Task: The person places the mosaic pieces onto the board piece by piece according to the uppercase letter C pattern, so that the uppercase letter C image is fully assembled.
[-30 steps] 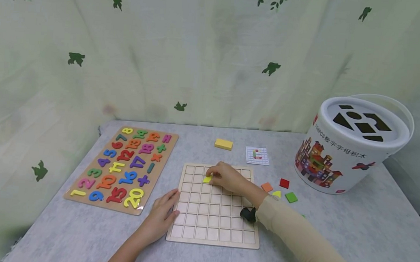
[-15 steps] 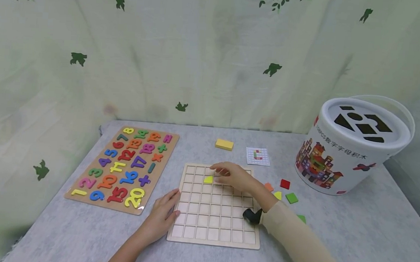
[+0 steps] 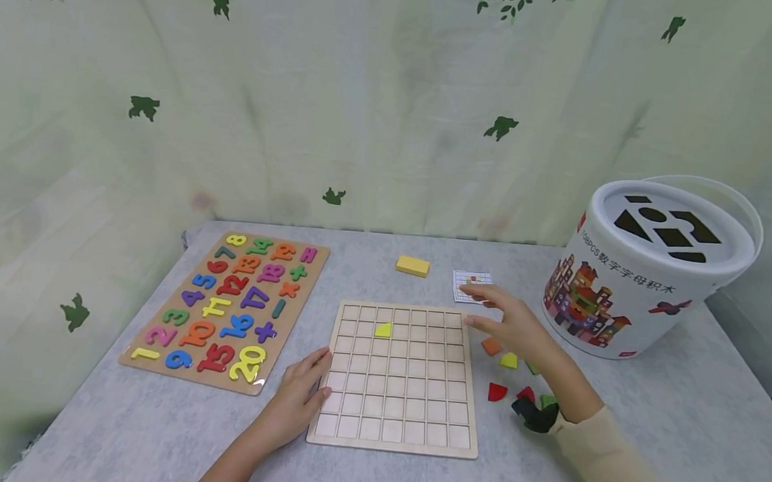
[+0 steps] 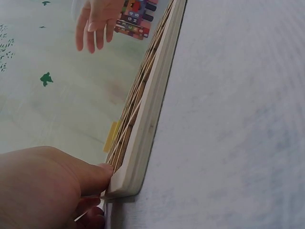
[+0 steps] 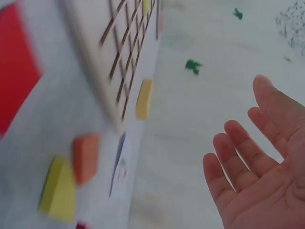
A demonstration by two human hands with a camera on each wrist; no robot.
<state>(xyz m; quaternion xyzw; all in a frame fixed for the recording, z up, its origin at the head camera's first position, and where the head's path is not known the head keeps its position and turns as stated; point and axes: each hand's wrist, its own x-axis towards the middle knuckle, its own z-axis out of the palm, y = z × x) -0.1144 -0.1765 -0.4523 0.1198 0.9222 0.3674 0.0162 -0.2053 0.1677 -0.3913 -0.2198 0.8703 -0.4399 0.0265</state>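
A wooden grid board (image 3: 390, 447) lies flat on the table, with a single yellow tile (image 3: 383, 330) in one of its upper cells. My left hand (image 3: 296, 397) rests along the board's left edge, fingers relaxed and thumb touching the rim, as the left wrist view also shows the thumb (image 4: 102, 177) there. My right hand (image 3: 517, 331) hovers past the board's upper right corner, fingers spread and holding nothing. It partly covers a small pattern card (image 3: 461, 287). Below it lie loose tiles: orange (image 3: 491, 346), yellow (image 3: 508, 361), red (image 3: 497, 392) and green (image 3: 548, 402), some overlapped by the wrist camera.
At the left lies a number puzzle board (image 3: 256, 389) with colourful digits and signs. A yellow block (image 3: 412, 266) sits behind the grid board. The large white bucket (image 3: 617, 302) with a shape-cut lid stands at the back right, and a leafy curtain (image 3: 395, 107) hangs behind the table.
My right hand has let go of the yellow tile, leaving it in its cell, and moved right off the board, over the card and loose tiles. The left hand has stayed put.
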